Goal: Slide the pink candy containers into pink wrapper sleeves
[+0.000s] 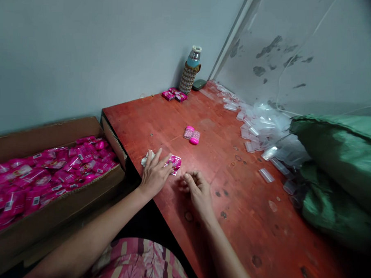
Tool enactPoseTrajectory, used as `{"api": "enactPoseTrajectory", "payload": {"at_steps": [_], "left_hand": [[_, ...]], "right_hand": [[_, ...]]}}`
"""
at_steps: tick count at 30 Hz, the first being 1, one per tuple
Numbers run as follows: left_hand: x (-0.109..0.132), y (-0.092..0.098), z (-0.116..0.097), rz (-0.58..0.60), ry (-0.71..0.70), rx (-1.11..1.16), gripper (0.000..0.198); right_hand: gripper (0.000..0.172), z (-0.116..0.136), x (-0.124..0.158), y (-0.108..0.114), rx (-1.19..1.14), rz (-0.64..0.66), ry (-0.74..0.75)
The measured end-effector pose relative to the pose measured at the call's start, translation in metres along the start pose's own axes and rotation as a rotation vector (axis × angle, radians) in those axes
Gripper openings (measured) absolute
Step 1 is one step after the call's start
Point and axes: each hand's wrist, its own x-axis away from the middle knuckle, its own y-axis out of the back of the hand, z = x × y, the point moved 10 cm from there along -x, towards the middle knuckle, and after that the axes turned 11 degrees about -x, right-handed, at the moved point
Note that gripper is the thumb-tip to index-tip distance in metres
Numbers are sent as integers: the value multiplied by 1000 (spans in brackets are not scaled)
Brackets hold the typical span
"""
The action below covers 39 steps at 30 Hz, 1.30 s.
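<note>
My left hand (pixel 156 170) lies flat with its fingers stretched out over a pink packet (pixel 174 161) and some crumpled white wrapping (pixel 147 159) near the front left edge of the red table (pixel 238 198). Just to its right, my right hand (pixel 197 188) rests on the table with the fingers curled in; whether it holds anything is hidden. Further back on the table lie two small pink items (pixel 192 134) side by side.
A cardboard box (pixel 46 219) full of pink packets (pixel 49 170) stands at the left. A flask (pixel 191 69) in a woven sleeve, a dark flat object (pixel 199 84) and more pink packets (pixel 174 95) sit in the far corner. Clear plastic pieces (pixel 259 130) and a green sack (pixel 340 170) fill the right.
</note>
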Motion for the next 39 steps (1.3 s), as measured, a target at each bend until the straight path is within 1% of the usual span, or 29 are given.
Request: {"api": "enactPoseTrajectory", "payload": {"at_steps": [2,4,5,6,7,8,9,10,11,12,13,14,15,16,17,18,19,20,21,23,24,25,27,30,32,34,36,37,39], "left_hand": [[1,10,-5,-46,-5,35,25],[1,20,-11,-84,-25,118,25],[0,23,-12,-92,-16,193,28],[-1,24,-8,-71,35,316,35],[-1,18,0,-15,140,499,45],[0,6,8,81,264,717,54],[4,-10,11,204,388,942,60],[9,-25,8,341,498,1154,59],[14,-37,3,462,587,1334,54],[18,-43,-2,547,656,1470,48],[20,-47,-5,593,710,1551,44],[21,-49,-4,609,767,1602,40],[23,-50,-2,603,830,1640,38],[24,-51,0,590,878,1656,38],[25,-51,2,578,910,1661,38],[27,-51,4,574,940,1665,38],[30,-52,5,576,976,1668,39],[32,-53,6,576,1013,1676,40],[35,-54,8,573,1044,1686,40],[38,-54,10,552,1104,1716,40],[40,-54,12,536,1140,1739,40],[40,-54,13,522,1169,1766,39],[42,-53,15,498,1236,1797,37],[42,-51,18,458,1327,1843,29],[42,-53,18,408,1395,1889,25],[41,-55,18,355,1445,1937,27],[40,-58,16,311,1476,1986,33],[40,-60,15,295,1492,2010,35],[40,-62,11,270,1521,2052,35]], "right_hand": [[42,4,-9,-1,-28,-28,50],[44,3,-17,-4,-110,-21,46],[43,4,-21,-6,-159,-15,37],[42,5,-24,-7,-198,-9,30],[42,8,-26,-7,-219,-2,32],[42,12,-27,-8,-222,11,40],[43,16,-28,-11,-223,40,45],[44,20,-28,-15,-227,84,38],[44,21,-28,-20,-221,137,14],[45,22,-29,-24,-206,191,-14],[46,23,-31,-27,-180,238,-41],[44,24,-36,-28,-130,276,-53],[41,27,-44,-25,-15,283,-17],[36,34,-56,-18,143,256,57],[31,45,-69,-9,346,206,174],[27,61,-82,1,628,107,337],[26,70,-96,8,776,63,424],[30,75,-109,12,887,56,484],[36,77,-123,12,1019,83,527],[47,69,-143,7,1392,209,595],[52,65,-150,7,1526,265,601],[52,61,-155,8,1610,305,600],[46,61,-158,12,1652,334,591],[31,65,-153,19,1652,317,578],[28,63,-147,25,1655,289,546],[28,62,-137,34,1626,213,480],[32,62,-119,41,1547,95,377],[35,62,-106,43,1459,35,318],[46,59,-72,36,1210,-6,227]]}}
